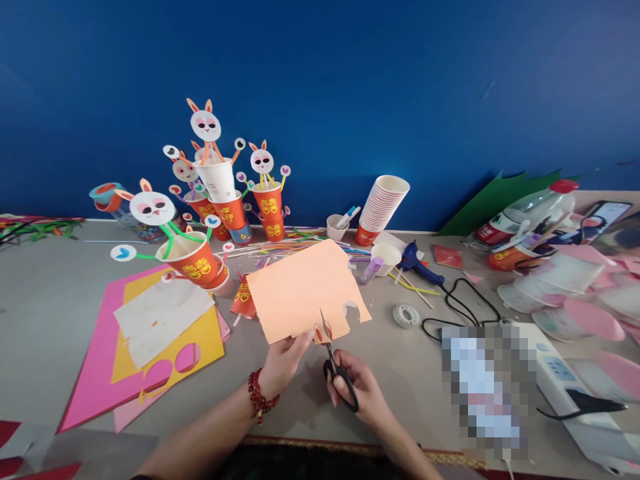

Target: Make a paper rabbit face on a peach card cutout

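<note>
My left hand [284,363] pinches the near edge of a peach-coloured paper sheet [300,287] and holds it up above the grey table [50,313]. My right hand [357,390] grips black-handled scissors [336,363], whose blades point up into the sheet's lower edge beside a small ear-shaped cut piece. The sheet's right edge has curved cut-outs. A red bead bracelet sits on my left wrist.
Paper-cup rabbits on straws [220,193] stand at the back left. Pink and yellow sheets [145,340] lie at the left. A stack of cups [383,207], a blue glue gun [417,260] with black cable, a tape roll [406,315], a bottle [525,217] and pink cut-outs crowd the right.
</note>
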A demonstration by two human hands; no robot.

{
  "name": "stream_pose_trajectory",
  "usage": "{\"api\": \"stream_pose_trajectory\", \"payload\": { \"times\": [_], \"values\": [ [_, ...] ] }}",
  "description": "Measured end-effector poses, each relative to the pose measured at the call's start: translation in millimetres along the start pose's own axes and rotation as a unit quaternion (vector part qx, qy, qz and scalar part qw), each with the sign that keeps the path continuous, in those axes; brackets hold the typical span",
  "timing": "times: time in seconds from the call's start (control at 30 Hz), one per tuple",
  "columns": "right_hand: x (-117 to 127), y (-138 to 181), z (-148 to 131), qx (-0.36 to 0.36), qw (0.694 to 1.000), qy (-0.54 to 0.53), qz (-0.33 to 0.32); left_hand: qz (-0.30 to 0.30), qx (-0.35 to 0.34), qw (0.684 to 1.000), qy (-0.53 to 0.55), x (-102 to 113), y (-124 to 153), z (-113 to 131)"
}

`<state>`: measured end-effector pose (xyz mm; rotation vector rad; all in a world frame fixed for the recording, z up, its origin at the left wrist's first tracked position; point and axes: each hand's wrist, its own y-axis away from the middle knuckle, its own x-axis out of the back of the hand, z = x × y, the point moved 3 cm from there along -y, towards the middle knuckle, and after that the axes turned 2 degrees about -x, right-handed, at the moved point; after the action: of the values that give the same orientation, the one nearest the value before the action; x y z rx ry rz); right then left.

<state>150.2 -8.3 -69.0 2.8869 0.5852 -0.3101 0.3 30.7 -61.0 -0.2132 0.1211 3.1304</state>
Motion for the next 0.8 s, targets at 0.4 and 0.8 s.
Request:
{"api": "stream_pose_trajectory", "payload": {
  "times": [0.4,0.8],
  "values": [
    [1.9,-0.4,0.4,0.003,1.000,-0.013,-0.004,-0.021,0.006,1.000,-0.015,-2.6,0.7,8.0],
    [-0.8,-0.8,5.1,0.007,1.000,-0.020,0.022,0.003,0.041,0.999,0.007,1.9,3.0,-10.3]
  ]
}}
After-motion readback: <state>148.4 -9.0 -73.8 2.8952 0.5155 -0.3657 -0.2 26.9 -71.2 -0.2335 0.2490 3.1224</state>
